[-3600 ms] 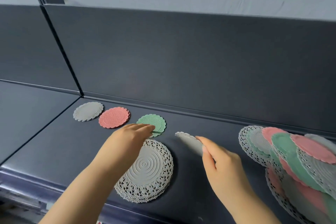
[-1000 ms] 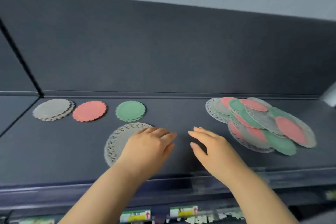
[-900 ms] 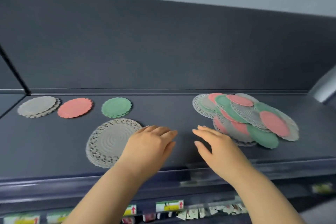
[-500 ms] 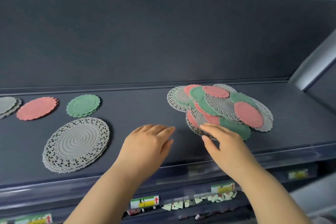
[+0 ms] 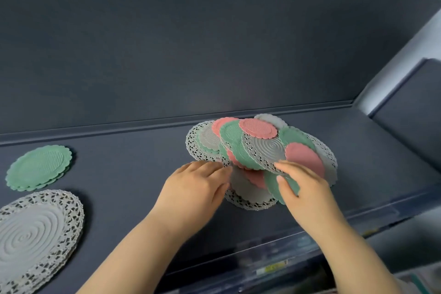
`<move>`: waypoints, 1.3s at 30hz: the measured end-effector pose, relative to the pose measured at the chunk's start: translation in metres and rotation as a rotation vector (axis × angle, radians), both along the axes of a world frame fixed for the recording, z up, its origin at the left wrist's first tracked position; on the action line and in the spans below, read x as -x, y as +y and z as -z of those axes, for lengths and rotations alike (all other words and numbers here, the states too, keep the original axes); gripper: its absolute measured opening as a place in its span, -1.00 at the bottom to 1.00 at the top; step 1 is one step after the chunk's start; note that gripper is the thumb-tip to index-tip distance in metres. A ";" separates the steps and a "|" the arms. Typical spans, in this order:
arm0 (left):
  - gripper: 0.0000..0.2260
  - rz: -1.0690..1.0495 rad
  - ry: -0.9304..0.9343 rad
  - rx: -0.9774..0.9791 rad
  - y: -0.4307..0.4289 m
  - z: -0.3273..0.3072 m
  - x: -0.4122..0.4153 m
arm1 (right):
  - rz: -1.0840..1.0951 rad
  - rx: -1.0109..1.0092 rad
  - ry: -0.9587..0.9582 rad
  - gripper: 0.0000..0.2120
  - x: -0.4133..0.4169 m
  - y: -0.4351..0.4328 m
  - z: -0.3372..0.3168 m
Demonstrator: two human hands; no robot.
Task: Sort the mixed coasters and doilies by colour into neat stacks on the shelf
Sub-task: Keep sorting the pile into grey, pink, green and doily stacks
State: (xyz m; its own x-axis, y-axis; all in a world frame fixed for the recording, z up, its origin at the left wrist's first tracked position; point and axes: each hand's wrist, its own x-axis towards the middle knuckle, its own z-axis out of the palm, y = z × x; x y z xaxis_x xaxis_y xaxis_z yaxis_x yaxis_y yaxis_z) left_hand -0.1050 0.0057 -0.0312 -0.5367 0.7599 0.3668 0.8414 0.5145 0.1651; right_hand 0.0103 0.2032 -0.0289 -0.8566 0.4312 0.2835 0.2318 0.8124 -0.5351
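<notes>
The mixed pile (image 5: 260, 150) of pink, green and grey coasters and grey lace doilies lies right of centre on the dark shelf (image 5: 133, 164). My right hand (image 5: 305, 191) is at the pile's front edge. Its fingers lie on the rim of a grey spiral lace doily (image 5: 267, 148) and its thumb sits beneath, over a green coaster (image 5: 272, 184), so it pinches the doily. My left hand (image 5: 198, 188) rests flat with fingertips touching the pile's lower left lace edge and holds nothing. At the left stand a green coaster stack (image 5: 38, 167) and a grey lace doily stack (image 5: 31, 238).
The shelf's dark back panel (image 5: 191, 50) rises right behind the pile. A grey slanted upright (image 5: 405, 59) closes the right end. The front lip (image 5: 274, 253) with price labels runs under my wrists. Bare shelf lies between the sorted stacks and the pile.
The view has swung right, so the pink and grey coaster stacks have left the frame. Both hands have moved right to the mixed pile, and my right hand has closed on the grey doily's rim.
</notes>
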 end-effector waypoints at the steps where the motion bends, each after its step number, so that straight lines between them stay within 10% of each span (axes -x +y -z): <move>1: -0.68 0.005 -0.005 -0.001 0.006 0.001 0.000 | 0.017 -0.002 -0.006 -0.72 0.000 0.010 0.003; 11: -0.66 -0.098 -0.016 -0.028 0.092 -0.008 -0.017 | -0.194 0.048 -0.353 -0.37 0.007 0.110 -0.005; 17: -0.67 -0.180 0.031 -0.005 0.140 -0.015 -0.030 | -0.385 0.168 -0.225 -0.83 0.010 0.154 -0.022; 32: -0.58 -0.288 -0.083 0.529 0.242 -0.016 -0.029 | -0.196 0.182 -0.005 -0.77 0.025 0.208 -0.023; 39: -0.75 -0.181 0.118 0.273 0.240 0.007 -0.020 | -0.174 0.149 -0.015 -0.79 0.024 0.222 -0.019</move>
State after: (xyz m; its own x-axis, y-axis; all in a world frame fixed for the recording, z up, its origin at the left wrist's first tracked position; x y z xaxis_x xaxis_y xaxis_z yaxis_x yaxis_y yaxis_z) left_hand -0.0852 0.2457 -0.0381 -0.6378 0.7349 0.2307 0.7374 0.6691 -0.0927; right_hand -0.0142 0.4248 -0.0096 -0.9253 0.3127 0.2146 0.1038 0.7530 -0.6498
